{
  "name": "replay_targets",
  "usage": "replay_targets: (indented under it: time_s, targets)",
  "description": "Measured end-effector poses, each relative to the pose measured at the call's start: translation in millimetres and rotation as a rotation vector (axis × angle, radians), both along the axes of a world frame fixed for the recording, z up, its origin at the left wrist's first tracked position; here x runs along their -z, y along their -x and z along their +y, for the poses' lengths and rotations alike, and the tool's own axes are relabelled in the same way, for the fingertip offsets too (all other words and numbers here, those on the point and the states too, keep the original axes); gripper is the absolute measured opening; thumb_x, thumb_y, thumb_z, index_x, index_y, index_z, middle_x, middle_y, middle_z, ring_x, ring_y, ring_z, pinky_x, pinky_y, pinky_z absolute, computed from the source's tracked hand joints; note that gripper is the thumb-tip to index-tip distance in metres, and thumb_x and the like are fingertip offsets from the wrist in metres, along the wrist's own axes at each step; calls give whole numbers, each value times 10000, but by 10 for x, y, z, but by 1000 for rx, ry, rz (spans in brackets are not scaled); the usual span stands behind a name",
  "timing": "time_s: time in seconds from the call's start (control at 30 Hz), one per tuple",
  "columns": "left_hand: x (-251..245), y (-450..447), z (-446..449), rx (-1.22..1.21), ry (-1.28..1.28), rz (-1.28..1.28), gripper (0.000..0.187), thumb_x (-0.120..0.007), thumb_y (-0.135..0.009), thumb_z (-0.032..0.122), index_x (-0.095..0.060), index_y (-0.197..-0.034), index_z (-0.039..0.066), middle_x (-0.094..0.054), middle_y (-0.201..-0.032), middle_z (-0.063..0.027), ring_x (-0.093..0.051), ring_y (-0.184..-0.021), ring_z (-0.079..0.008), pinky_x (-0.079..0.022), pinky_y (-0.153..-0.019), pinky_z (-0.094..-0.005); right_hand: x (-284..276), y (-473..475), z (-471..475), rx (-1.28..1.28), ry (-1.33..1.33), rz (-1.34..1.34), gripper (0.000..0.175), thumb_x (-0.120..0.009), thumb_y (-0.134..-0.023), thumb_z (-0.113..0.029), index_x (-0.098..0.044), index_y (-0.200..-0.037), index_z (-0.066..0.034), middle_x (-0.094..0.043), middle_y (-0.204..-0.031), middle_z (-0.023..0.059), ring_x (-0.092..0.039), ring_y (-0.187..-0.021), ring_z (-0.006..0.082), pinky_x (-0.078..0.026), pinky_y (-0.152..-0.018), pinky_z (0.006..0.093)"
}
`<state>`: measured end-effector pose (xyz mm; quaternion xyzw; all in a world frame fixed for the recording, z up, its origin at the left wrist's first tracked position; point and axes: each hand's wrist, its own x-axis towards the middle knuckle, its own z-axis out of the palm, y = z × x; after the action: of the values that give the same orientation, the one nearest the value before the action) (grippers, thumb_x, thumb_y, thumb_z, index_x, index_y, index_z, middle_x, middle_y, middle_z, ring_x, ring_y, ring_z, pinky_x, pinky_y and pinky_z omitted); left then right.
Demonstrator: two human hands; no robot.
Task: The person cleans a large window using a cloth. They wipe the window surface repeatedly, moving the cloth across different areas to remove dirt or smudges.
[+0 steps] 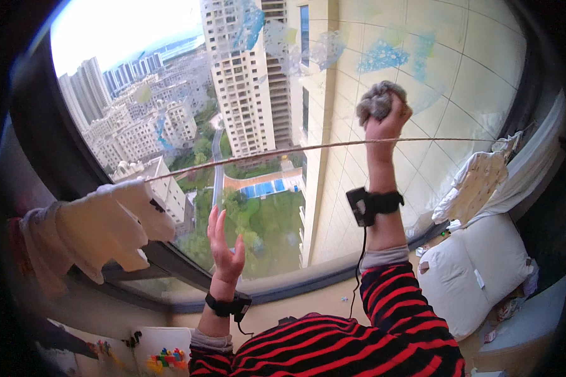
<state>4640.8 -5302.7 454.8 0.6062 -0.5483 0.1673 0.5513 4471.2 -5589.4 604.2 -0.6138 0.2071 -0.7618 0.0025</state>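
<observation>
My right hand (pixel 396 113) is raised and closed around a crumpled grey cloth (pixel 378 101), in front of a large window pane (pixel 259 254). Blue and pale painted or stuck patches (pixel 384 56) mark the glass above and beside the cloth. Whether the cloth touches the glass cannot be told. Lower and to the left, my left hand (pixel 227 252) is held up before the pane with its fingers apart and nothing in it. A thin cord (pixel 273 153) runs across the window and passes by my right wrist. Each wrist wears a black strapped device with a cable.
Clothes (pixel 99 221) hang at the cord's left end, and a small patterned garment (pixel 478 184) hangs at its right. White cushions (pixel 471 268) lie at the lower right near a sheer curtain (pixel 533 165). Colourful toy blocks (pixel 170 359) rest on a white surface at the lower left.
</observation>
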Motion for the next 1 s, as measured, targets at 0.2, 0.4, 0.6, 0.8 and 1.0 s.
replay_targets:
  time_s: [0.2, 0.4, 0.6, 0.8, 1.0]
  targets:
    - [17, 375, -530, 124, -103, -132, 605, -598, -690, 20, -434, -1273, 9, -360, -1375, -234, -323, -1295, -381, -224, -1070, -455, 10, -781, 762, 52, 195, 370, 340, -558, -807, -91, -487, -1137, -53, -485, -1005, 194, -529, -875, 344, -474, -774, 423]
    - [14, 379, -379, 90, -142, -95, 556, -599, -693, 16, -469, -1233, 15, -374, -1368, -216, -333, -1290, -372, -235, -1064, -452, 22, 164, -223, -244, -31, 41, 366, -612, -823, -109, -473, -1158, -65, -486, -1080, 149, -526, -927, 279, -498, -746, 393]
    - [149, 444, -455, 60, -189, -61, 522, -590, -701, 3, -486, -1212, 31, -382, -1360, -207, -337, -1285, -367, -245, -1062, -447, 605, -512, 431, 81, 183, 318, 298, -577, -833, -164, -520, -1107, -62, -524, -980, 157, -536, -887, 321, -466, -746, 457]
    - [131, 422, -497, 54, -189, -82, 501, -586, -704, -2, -502, -1197, 33, -389, -1357, -200, -337, -1285, -367, -252, -1060, -445, 524, -186, 270, 83, 296, 410, 218, -635, -774, -194, -563, -968, -124, -545, -951, 119, -538, -848, 302, -456, -732, 421]
    - [226, 273, -251, -35, -213, -14, 471, -562, -703, -11, -512, -1170, 20, -403, -1345, -195, -353, -1269, -361, -261, -1058, -436, 477, 277, -68, 44, -20, -16, 439, -663, -756, -52, -482, -1156, -47, -482, -1036, 160, -511, -944, 314, -462, -774, 417]
